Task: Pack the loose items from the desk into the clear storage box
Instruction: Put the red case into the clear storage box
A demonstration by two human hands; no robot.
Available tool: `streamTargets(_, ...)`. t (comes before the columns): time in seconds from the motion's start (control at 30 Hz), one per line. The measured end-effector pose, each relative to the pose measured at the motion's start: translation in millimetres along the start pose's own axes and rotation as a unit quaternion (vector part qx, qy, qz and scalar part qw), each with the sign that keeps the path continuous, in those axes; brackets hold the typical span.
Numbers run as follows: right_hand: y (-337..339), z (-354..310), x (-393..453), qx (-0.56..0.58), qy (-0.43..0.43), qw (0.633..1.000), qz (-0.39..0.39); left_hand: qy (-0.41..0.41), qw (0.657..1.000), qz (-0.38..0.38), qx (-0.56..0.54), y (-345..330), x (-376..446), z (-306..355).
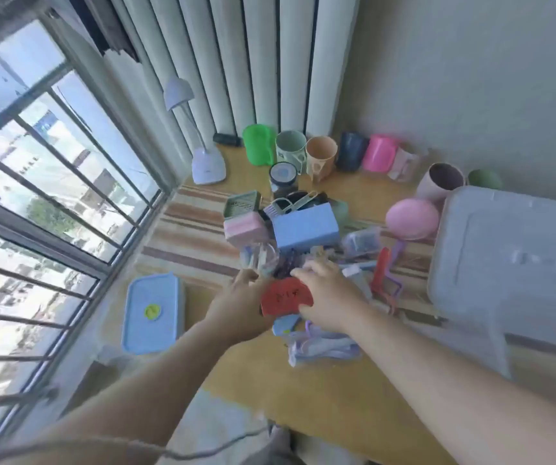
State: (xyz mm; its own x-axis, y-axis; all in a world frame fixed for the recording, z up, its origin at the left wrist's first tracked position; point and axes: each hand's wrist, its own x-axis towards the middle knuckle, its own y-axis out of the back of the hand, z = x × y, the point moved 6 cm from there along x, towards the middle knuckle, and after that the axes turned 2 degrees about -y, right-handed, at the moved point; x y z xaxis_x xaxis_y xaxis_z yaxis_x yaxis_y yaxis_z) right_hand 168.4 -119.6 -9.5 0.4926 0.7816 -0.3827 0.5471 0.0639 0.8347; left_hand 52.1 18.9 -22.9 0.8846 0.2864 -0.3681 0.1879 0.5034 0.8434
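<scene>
A pile of small items is being gathered at the middle of the desk.

Near the desk's left edge a blue lidded box (152, 313) lies shut. The left hand (239, 307) and right hand (326, 293) are closed on a red card (286, 297) atop the pile (303, 236); it is judged light, thin and bendable, best taken by its edges. At the right edge stands the clear storage box (504, 263), lidded.
</scene>
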Motion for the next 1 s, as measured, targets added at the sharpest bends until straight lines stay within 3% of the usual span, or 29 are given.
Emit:
streamTargets(0.3, -44, 8, 33, -0.138, -0.029, 0.990, -0.011, 0.019, 0.999, -0.029, 0.002, -47, 28, -26)
streamTargets(0.47, -27, 5, 21, -0.089, 0.000, 0.996, 0.011, -0.026, 1.000, -0.006, 0.001, -4, 17, -18)
streamTargets(0.57, 13, 4, -4, -0.048, 0.039, 0.993, 0.098, -0.082, 0.996, 0.041, 0.019, 46, 5, 0)
streamTargets(0.67, 62, 13, -49, -0.008, 0.029, 0.987, 0.160, -0.175, 0.980, 0.087, 0.023, 87, -1, 50)
streamTargets(0.77, 104, 46, -109, 0.019, -0.038, 0.978, 0.206, -0.261, 0.962, 0.081, 0.012, 98, 8, 128)
streamTargets(1.0, 145, 170, -292, 0.057, -0.209, 0.929, 0.300, -0.448, 0.892, 0.052, -0.032, 42, 7, 344)
